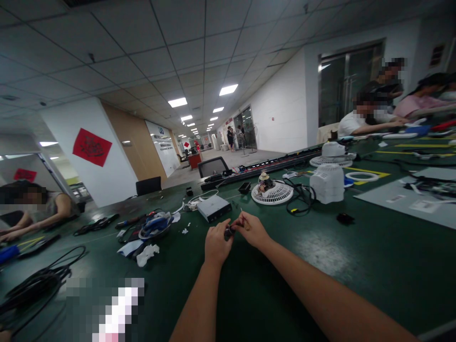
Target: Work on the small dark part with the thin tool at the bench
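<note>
Forearms (201, 299); dark part (228, 231) between left hand (217, 243), right hand (255, 232).

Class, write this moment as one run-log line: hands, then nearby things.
left hand: holds small dark part; right hand: slim tool in grip, close to part; beyond: grey box, white fan grille

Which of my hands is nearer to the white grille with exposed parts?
Right. The right hand is short of the grille and left of it; the left hand is farther left.

Bare forearms (206, 292) angled inward; left grip (218, 241) curled, right grip (252, 230) pinching, close together.
</note>
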`<state>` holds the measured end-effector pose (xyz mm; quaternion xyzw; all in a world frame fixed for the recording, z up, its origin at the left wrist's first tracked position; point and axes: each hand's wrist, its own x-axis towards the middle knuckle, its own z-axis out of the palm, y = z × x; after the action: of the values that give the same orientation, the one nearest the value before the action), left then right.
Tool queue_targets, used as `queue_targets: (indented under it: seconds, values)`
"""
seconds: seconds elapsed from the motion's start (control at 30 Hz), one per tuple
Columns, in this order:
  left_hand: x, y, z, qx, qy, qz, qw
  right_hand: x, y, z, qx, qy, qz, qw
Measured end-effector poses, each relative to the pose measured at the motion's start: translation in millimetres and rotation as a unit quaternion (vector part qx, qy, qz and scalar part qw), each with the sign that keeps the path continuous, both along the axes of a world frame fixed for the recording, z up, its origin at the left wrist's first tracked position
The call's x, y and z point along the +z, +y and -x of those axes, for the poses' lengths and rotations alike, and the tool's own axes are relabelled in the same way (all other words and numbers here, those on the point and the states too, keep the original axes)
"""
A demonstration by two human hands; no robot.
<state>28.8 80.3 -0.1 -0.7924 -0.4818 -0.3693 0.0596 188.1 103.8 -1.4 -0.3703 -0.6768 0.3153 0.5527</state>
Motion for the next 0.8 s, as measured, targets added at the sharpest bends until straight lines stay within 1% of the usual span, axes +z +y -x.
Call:
queue_targets:
  seconds: [0.13, 0.3, 0.37, 0.47, 0.53, 0.6, 0.67, 0.73, 0.8]
  values:
    - [0.5, -0.6, 0.3, -0.009, 0.002, 0.000, 1.000, -0.7, 0.8, -5.3, -0.045, -0.054, -0.022, 0.997]
    - [0.7, -0.7, 1.0, -0.011, 0.015, 0.005, 1.000, -2.9, 2.9, -7.2, -0.076, -0.098, 0.003, 0.992]
    - [0.1, -0.5, 0.8, -0.014, 0.015, 0.013, 1.000, -2.7, 2.6, -8.0, -0.064, -0.103, 0.005, 0.993]
    - [-0.6, -0.6, 0.0, -0.026, 0.025, 0.022, 0.999, -1.7, 1.2, -9.7, -0.029, -0.116, -0.014, 0.993]
    - [-0.5, -1.2, -0.5, -0.036, 0.034, 0.022, 0.999, -1.7, 1.0, -10.4, -0.033, -0.137, -0.024, 0.990]
    - [-0.1, -1.9, -0.9, -0.040, 0.035, 0.020, 0.998, -2.7, 2.1, -10.6, -0.054, -0.154, -0.026, 0.986]
    - [0.5, -2.4, -1.2, -0.037, 0.035, 0.018, 0.999, -5.0, 4.7, -10.6, -0.061, -0.157, -0.027, 0.985]
    - [0.8, -2.5, -1.4, -0.034, 0.039, 0.015, 0.999, -7.8, 7.9, -11.2, -0.038, -0.138, -0.022, 0.989]
    - [0.6, -2.4, -1.5, -0.032, 0.042, 0.011, 0.999, -10.2, 10.5, -13.0, 0.009, -0.105, -0.008, 0.994]
